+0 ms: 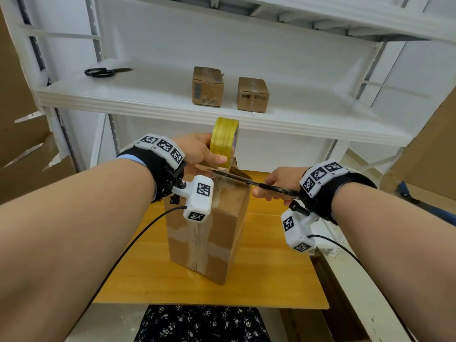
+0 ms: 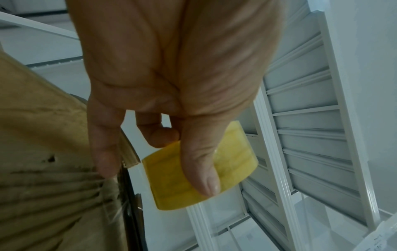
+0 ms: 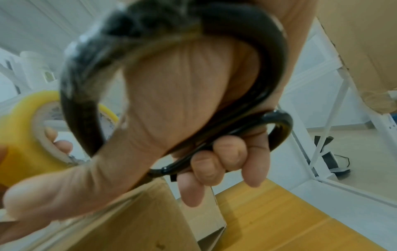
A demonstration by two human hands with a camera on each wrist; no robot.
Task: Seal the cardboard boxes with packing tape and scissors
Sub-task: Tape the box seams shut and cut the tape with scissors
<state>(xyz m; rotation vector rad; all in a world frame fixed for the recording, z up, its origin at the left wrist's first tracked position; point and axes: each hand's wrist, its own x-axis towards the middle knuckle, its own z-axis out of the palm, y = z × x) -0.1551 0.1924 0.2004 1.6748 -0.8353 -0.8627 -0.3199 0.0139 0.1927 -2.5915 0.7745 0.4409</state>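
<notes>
A tall cardboard box (image 1: 217, 233) stands on the wooden table (image 1: 271, 280), with clear tape down its front seam. My left hand (image 1: 202, 149) grips a yellow roll of packing tape (image 1: 224, 139) just above the box's top edge, thumb across the roll (image 2: 201, 171). My right hand (image 1: 274, 186) holds black scissors (image 1: 237, 177) by the handles (image 3: 253, 134). The blades reach left over the box top, under the roll. The tape strip between roll and box is barely visible.
Two small cardboard boxes (image 1: 207, 86) (image 1: 253, 93) sit on the white shelf (image 1: 148, 99) behind the table. A second pair of black scissors (image 1: 103, 71) lies at the shelf's left. Large cardboard sheets (image 1: 14, 119) lean at both sides.
</notes>
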